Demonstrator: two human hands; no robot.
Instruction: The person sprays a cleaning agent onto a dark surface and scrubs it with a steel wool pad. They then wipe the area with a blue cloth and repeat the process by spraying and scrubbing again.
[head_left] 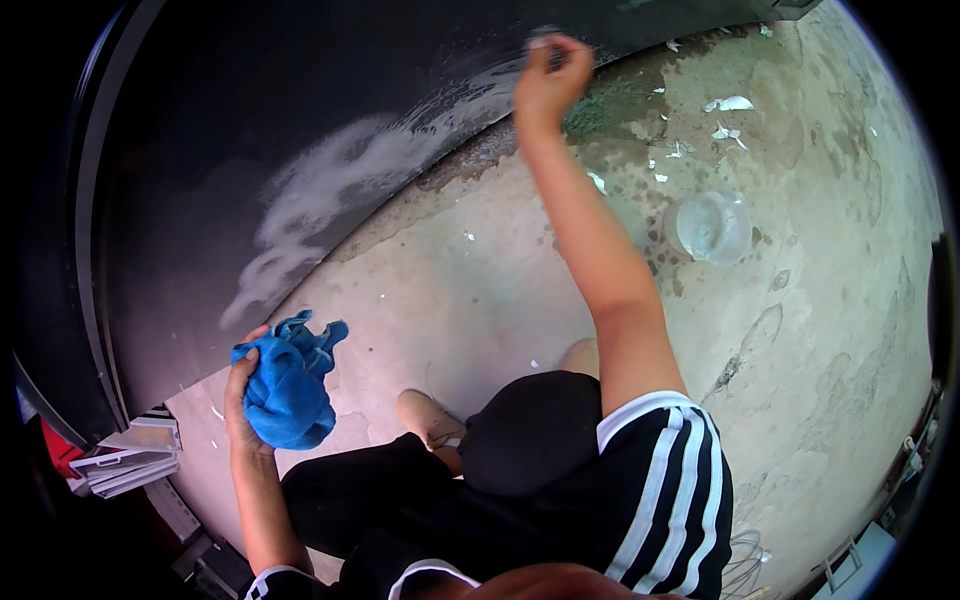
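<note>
blue cloth (pixel 290 395) is bunched in left hand (pixel 243 380), black panel (pixel 330 165) smeared.

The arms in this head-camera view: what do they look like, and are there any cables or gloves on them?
They are a person's arms. The left hand and right hand wear no gloves, and no cables show on either arm. The right sleeve is short and black, with long white stripes and white edging; the left sleeve barely shows, black and white.

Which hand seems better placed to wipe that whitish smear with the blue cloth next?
Probably the left hand: it holds the blue cloth, near the lower end of the whitish smear. The right hand, blurred near the smear's upper end, shows no cloth; whether it holds anything is unclear.
</note>
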